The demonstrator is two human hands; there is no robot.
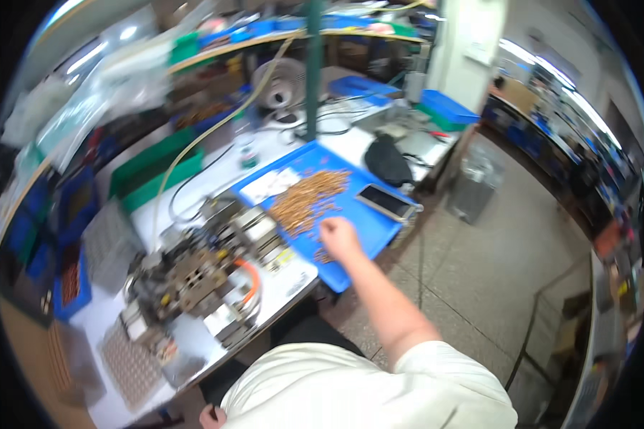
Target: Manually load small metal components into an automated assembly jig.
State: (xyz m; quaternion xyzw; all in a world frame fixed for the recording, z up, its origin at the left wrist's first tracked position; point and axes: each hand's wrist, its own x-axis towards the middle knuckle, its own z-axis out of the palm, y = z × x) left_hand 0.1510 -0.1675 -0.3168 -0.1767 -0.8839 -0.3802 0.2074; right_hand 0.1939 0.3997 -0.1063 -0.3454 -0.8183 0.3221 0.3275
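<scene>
Brushing low, your right hand [338, 238] could scatter the golden pieces [308, 199] at eleven o'clock — can't tell your fingers' hold.

One fisheye head view (edges bending) looks down and ahead over the nearby workbench [104, 309].

Workshop, factory-type. Metal machine assembly [193, 275] with orange hose [255, 279] on white table [104, 304]; small copper-coloured parts [308, 200] heaped in blue tray [372, 236]; green bin [164, 183] behind; strip lights [587, 107] over cluttered work row [551, 132] across aisle [522, 236].
</scene>
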